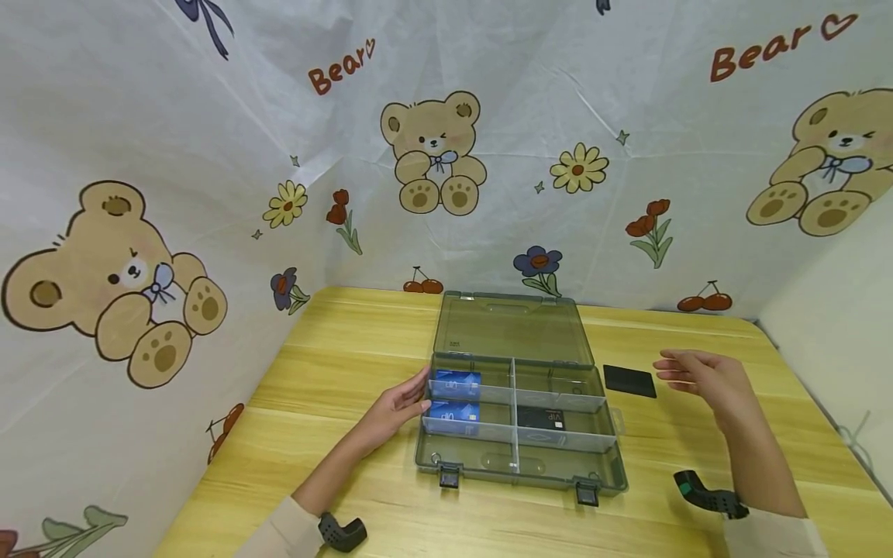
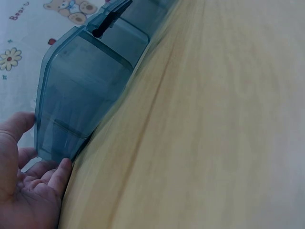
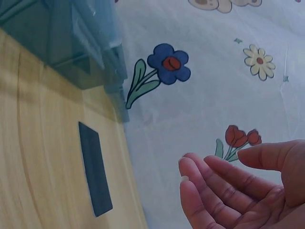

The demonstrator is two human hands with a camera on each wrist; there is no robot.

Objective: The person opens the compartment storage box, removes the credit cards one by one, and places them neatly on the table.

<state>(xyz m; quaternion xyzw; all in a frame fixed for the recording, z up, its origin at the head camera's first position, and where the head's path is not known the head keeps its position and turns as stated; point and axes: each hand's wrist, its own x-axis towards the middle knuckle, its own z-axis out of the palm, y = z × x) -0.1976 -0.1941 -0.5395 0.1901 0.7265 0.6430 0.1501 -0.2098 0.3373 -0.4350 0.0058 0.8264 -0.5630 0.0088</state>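
A clear grey-green compartment box (image 1: 516,465) lies on the table with its lid (image 1: 516,329) folded back. Blue cards (image 1: 453,412) stand in its two upper left compartments, and a black card (image 1: 540,419) with "VIP" lettering is in the middle right one. My left hand (image 1: 391,418) touches the box's left wall, with thumb and fingertips against its end in the left wrist view. To the right of the box, another black card (image 1: 629,381) lies flat on the table. Just right of that card my right hand (image 1: 708,380) hovers, fingers loosely bent and holding nothing.
Two black latches (image 1: 449,476) hang at the box's front edge. The wood-grain table (image 1: 335,341) meets a cloth (image 1: 502,232) printed with bears and flowers at the back and left. Each wrist wears a black strap mount (image 1: 342,533).
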